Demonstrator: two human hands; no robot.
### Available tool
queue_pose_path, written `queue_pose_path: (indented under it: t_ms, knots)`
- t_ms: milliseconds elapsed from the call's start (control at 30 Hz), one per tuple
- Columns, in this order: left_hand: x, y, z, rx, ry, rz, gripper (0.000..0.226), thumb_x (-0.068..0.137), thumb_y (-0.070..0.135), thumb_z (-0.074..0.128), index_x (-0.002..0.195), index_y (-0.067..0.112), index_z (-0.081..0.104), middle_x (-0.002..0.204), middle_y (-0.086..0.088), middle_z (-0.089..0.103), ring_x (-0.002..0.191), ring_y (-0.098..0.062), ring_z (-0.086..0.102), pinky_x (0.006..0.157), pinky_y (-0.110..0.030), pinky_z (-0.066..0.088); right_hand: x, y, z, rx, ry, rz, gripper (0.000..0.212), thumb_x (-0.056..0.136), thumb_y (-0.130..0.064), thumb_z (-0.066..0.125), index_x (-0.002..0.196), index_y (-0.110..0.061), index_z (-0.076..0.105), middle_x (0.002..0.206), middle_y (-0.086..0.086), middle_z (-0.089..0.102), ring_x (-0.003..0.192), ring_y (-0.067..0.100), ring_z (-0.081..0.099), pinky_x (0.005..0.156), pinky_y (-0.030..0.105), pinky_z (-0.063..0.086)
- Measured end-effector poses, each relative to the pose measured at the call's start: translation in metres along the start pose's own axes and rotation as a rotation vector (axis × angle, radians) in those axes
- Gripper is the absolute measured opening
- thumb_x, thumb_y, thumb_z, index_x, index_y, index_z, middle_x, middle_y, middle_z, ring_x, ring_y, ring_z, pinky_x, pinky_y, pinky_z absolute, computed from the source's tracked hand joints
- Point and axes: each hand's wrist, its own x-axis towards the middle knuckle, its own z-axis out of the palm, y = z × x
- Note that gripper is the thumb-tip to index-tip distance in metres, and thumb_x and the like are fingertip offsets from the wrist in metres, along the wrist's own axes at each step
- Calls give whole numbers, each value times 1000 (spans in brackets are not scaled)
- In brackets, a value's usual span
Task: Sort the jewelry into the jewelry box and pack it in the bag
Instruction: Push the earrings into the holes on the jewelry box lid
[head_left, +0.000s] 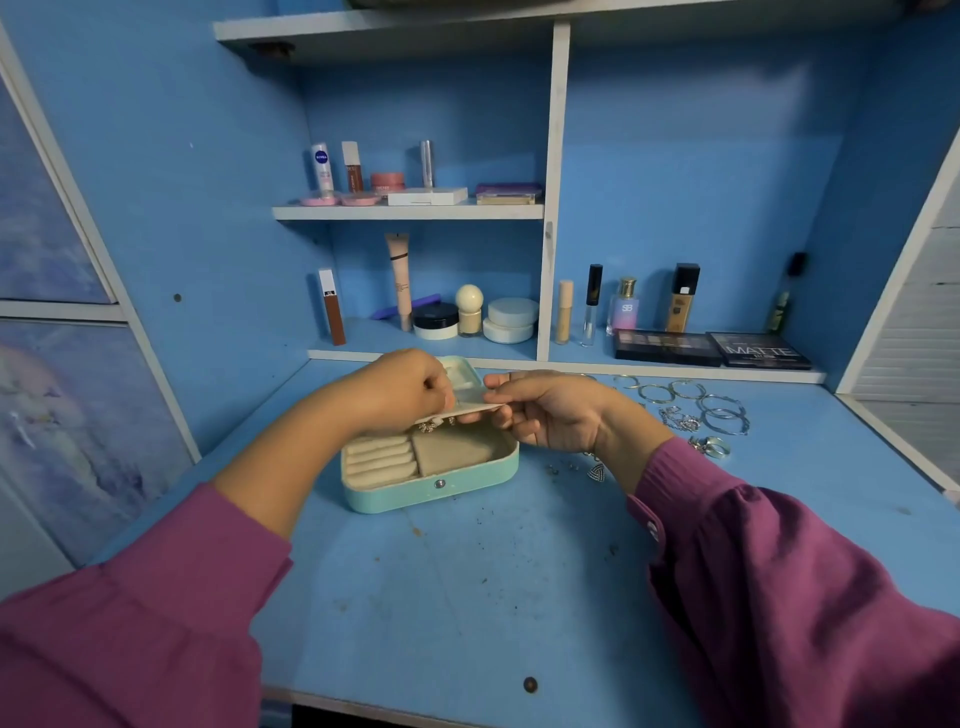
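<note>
Purple sleeves (779, 597) fill the near edge, reaching over the blue counter (467, 597) toward the jewelry box (431, 462), which sits open just below both hands, its long axis running left to right. Beyond the hands the shelves (410, 210) carry cosmetics.

Between the hands a thin pale flap (462, 413), apparently the box's earring panel, is held roughly level above the tray. The right hand (550, 410) pinches its right end with curled fingers (498, 384); the left hand (410, 389) is curled at its left part, seemingly working a small piece there, though what its fingers grip I cannot tell for sure. Some sparkling earrings (428, 426) hang under the flap's left end, just below the left fingers.

Loose jewelry waits right of the right hand: bangles (722, 413), then a ring (711, 446), then a small pendant (596, 473) by the wrist. The right hand is therefore nearer for fetching the next piece. No bag is visible.
</note>
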Motion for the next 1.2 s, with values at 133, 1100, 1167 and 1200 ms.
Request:
queue_pose_path:
  t_ms: [133, 1100, 1167, 1200]
  knots:
    - [1, 3, -8, -22, -5, 3, 8, 88, 17, 65, 87, 16, 73, 81, 6, 67, 70, -3, 55, 61, -15, 41, 1, 0, -1, 13, 10, -2, 16, 87, -1, 52, 86, -16, 50, 84, 19, 71, 50, 6, 52, 38, 9, 31]
    - [7, 4, -8, -42, -19, -28, 7, 86, 13, 66, 87, 13, 73, 72, 8, 64, 61, -1, 51, 49, -8, 37, 3, 1, -1, 21, 7, -5, 17, 80, -3, 57, 87, -17, 51, 84, 19, 71, 51, 6, 53, 37, 10, 33]
    - [6, 3, -9, -70, 1, -16, 5, 84, 12, 68, 84, 14, 72, 65, 12, 61, 55, 3, 51, 45, -4, 34, 2, 1, -1, 21, 5, -3, 18, 78, -3, 58, 87, -17, 51, 84, 19, 71, 52, 7, 53, 37, 10, 34]
    - [5, 3, -9, -81, 12, -7, 5, 83, 11, 68, 83, 13, 72, 63, 12, 59, 51, 5, 50, 44, -4, 33, 1, 1, -1, 21, 3, -3, 19, 77, -4, 59, 87, -17, 51, 84, 19, 71, 52, 6, 53, 37, 10, 35]
